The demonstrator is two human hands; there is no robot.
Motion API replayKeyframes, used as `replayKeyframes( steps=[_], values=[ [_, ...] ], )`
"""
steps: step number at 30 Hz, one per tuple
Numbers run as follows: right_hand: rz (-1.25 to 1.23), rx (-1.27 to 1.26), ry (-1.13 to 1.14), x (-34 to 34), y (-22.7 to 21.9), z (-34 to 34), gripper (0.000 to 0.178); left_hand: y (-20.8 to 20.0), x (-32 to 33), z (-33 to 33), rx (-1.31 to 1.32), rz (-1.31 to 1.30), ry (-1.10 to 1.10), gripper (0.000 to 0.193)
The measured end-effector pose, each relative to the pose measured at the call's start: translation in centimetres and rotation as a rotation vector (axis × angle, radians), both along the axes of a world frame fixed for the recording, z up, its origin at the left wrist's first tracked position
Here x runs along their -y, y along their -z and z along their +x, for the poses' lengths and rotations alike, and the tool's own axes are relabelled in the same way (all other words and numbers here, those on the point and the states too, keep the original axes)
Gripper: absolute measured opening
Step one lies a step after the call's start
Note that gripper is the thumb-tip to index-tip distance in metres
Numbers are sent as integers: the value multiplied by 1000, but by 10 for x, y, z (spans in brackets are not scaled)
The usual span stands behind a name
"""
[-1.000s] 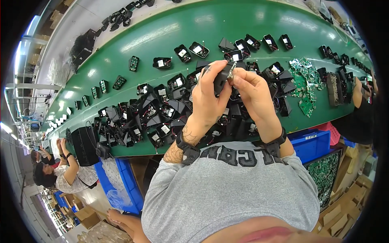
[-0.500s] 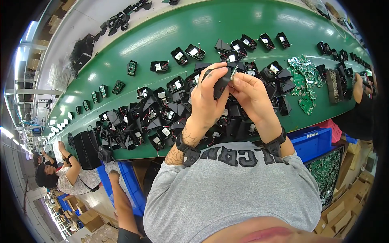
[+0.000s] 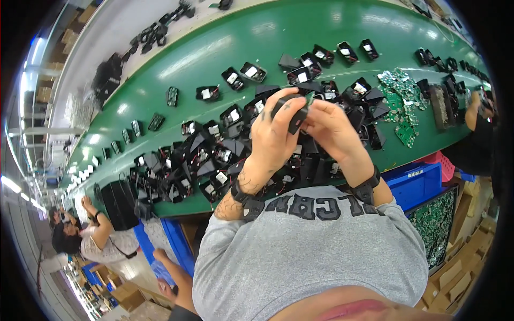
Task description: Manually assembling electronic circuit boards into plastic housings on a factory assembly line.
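Observation:
Above the green workbench, my left hand is closed around a small black plastic housing, which is tilted with its far end toward my right hand. My right hand pinches at the housing's opening, fingers bent and slightly blurred. Between its fingertips and the housing shows a small green circuit board; most of it is covered by the fingers. Beneath both hands spreads a pile of black housings, many with a white part and thin red and black wires inside.
A heap of green circuit boards lies right of the pile. Several housings stand in a loose row farther back. Blue bins sit below the bench edge. Co-workers are at the left and far right; another person's hand shows lower left.
The circuit board, upright above the housing before, now sits lower and is more covered by my right fingers. The whole view has shifted slightly. The other person's arm at lower left has moved.

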State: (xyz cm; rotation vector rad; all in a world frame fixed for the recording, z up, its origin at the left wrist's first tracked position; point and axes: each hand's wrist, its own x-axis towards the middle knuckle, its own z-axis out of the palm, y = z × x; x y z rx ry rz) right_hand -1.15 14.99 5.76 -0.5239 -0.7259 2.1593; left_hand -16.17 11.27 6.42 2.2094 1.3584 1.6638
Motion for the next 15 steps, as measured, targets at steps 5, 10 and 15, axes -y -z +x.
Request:
replayKeyframes(
  steps=[5,10,15],
  values=[
    [-46,-118,44,-1,21,-12,28,-4,2,5,-50,-117,-71,37],
    [-59,-122,-25,2,14,2,37,-5,3,16,-58,-61,35,40],
    [-17,113,129,1,25,18,23,7,3,30,96,-467,-7,46]
  ],
)
